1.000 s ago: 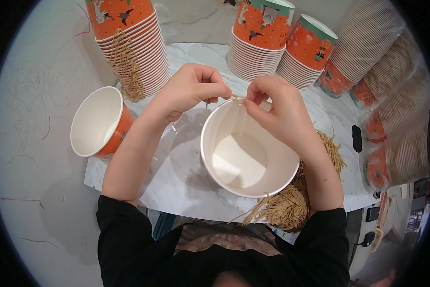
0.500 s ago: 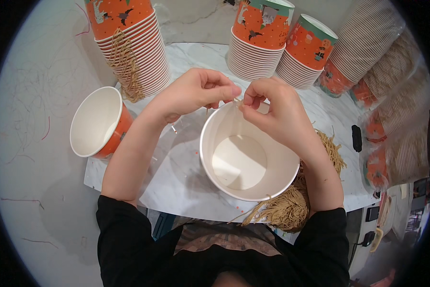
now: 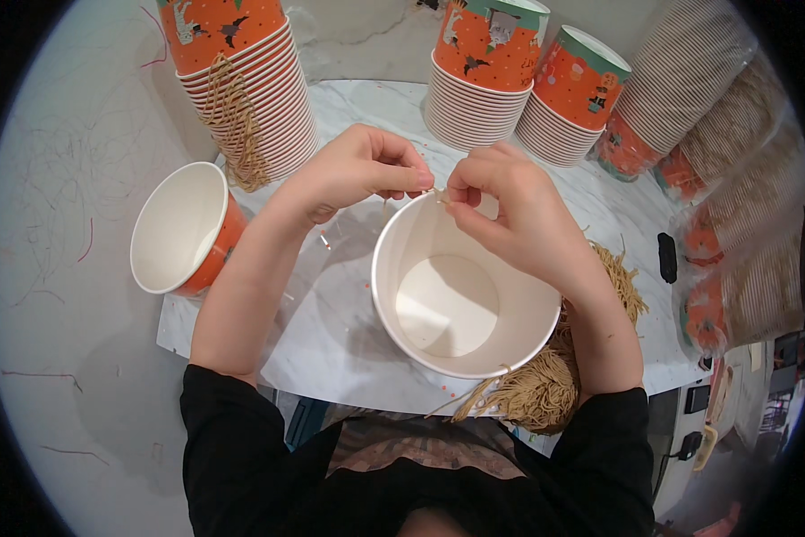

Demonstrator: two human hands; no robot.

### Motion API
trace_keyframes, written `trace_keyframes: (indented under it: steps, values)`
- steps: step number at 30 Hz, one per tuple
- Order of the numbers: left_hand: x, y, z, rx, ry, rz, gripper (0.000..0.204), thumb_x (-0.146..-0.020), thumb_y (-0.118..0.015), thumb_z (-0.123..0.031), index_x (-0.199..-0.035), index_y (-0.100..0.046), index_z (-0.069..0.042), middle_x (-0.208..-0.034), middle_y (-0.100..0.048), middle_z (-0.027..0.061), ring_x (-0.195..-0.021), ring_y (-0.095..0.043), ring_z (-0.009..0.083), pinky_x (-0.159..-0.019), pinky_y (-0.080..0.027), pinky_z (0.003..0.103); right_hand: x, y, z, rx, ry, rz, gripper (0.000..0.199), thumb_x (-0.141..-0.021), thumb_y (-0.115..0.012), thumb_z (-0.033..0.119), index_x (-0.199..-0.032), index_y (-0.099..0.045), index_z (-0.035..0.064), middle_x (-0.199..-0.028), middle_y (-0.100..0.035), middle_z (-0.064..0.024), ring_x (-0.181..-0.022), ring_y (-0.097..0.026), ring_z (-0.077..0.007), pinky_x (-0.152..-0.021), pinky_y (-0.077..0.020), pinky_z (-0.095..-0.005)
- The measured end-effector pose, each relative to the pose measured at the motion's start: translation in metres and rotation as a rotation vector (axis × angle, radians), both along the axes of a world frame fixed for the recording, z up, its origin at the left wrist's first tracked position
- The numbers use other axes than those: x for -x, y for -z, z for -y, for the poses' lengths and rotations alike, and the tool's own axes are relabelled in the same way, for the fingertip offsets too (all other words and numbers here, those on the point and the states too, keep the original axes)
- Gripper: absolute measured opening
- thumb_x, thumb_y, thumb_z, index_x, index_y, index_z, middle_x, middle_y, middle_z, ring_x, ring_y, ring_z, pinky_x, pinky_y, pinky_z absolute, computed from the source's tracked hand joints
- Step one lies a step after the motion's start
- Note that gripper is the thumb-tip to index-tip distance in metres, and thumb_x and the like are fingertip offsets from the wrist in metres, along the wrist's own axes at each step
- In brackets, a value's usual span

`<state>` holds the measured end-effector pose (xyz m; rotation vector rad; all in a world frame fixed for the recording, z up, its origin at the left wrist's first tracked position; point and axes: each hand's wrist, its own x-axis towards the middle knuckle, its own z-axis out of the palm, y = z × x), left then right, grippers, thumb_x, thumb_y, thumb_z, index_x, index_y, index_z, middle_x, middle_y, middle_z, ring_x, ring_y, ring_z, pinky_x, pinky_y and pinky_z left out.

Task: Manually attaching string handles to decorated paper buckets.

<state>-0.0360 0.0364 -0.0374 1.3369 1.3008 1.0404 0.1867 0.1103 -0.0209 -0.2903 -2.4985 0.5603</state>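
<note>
A large white paper bucket point(image 3: 411, 345) stands on the table in front of me, its mouth turned up towards me. At its far rim my left hand point(image 3: 371, 170) is closed, thumb and fingertips pinching a short piece of tan cord point(image 3: 437, 192). My right hand point(image 3: 505, 201) pinches the same cord between thumb and forefinger, just right of the left fingertips. Whether the cord passes through the bucket's wall is too small to tell. Beside my right forearm, a bundle of tan cords point(image 3: 536, 394) lies by the bucket's near right side.
An orange paper bucket point(image 3: 177, 228) leans at the left. Behind it rises a tall bucket stack point(image 3: 277, 107) with looped cords hanging down it. Two more stacks point(image 3: 478, 107) stand at the back. Plastic-wrapped stacks point(image 3: 689, 80) line the right, near a small black object point(image 3: 667, 259).
Both hands have shifted slightly left and the left fingertips have dropped a little nearer the rim. The bucket has moved slightly left. Both hands keep their pinch on the cord.
</note>
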Motion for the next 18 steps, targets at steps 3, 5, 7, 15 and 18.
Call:
trace_keyframes:
  steps: [3, 5, 7, 15, 18]
  values:
    - [-0.0001, -0.0018, 0.0014, -0.003, 0.007, -0.005, 0.013, -0.087, -0.076, -0.016, -0.089, -0.073, -0.003, -0.080, -0.068, -0.0020, -0.071, -0.056, 0.0039, -0.064, -0.044, 0.020, -0.0012, -0.0014, 0.0009, 0.000, 0.001, 0.019, 0.009, -0.077, -0.067, 0.005, -0.078, -0.061, -0.0008, -0.077, -0.061, -0.0111, -0.083, -0.057, -0.0297, -0.073, -0.0486, -0.0397]
    - [-0.0009, -0.0018, 0.0006, 0.004, 0.009, -0.004, 0.013, -0.087, -0.076, -0.016, -0.089, -0.073, -0.003, -0.080, -0.068, -0.0019, -0.071, -0.057, 0.0040, -0.064, -0.044, 0.020, -0.0018, -0.0018, 0.0010, -0.005, 0.002, 0.032, 0.009, -0.077, -0.067, 0.005, -0.078, -0.061, -0.0009, -0.077, -0.061, -0.0114, -0.084, -0.058, -0.0299, -0.074, -0.0487, -0.0400]
    - [0.0003, -0.0016, 0.0000, 0.009, 0.009, -0.004, 0.014, -0.087, -0.076, -0.016, -0.089, -0.073, -0.003, -0.080, -0.068, -0.0018, -0.071, -0.057, 0.0041, -0.065, -0.044, 0.020, -0.0022, -0.0025, 0.0008, -0.001, 0.005, 0.038, 0.009, -0.077, -0.067, 0.005, -0.078, -0.061, -0.0011, -0.078, -0.062, -0.0118, -0.085, -0.058, -0.0302, -0.074, -0.0488, -0.0403]
    - [0.0043, 0.0023, -0.0023, 0.060, 0.059, 0.009, 0.015, -0.088, -0.076, -0.017, -0.092, -0.074, -0.003, -0.082, -0.069, -0.0025, -0.072, -0.057, 0.0042, -0.065, -0.044, 0.020, -0.0032, -0.0054, 0.0010, 0.018, 0.004, 0.050, 0.009, -0.076, -0.067, 0.006, -0.078, -0.061, -0.0007, -0.076, -0.062, -0.0113, -0.082, -0.058, -0.0295, -0.073, -0.0487, -0.0394]
    - [0.0055, -0.0008, -0.0009, 0.061, 0.106, -0.011, 0.014, -0.087, -0.076, -0.018, -0.090, -0.076, -0.004, -0.082, -0.069, -0.0014, -0.073, -0.056, 0.0049, -0.066, -0.046, 0.021, -0.0042, -0.0042, -0.0001, 0.064, 0.023, 0.064, 0.010, -0.075, -0.068, 0.005, -0.078, -0.060, -0.0005, -0.075, -0.061, -0.0089, -0.078, -0.058, -0.0248, -0.073, -0.0478, -0.0361]
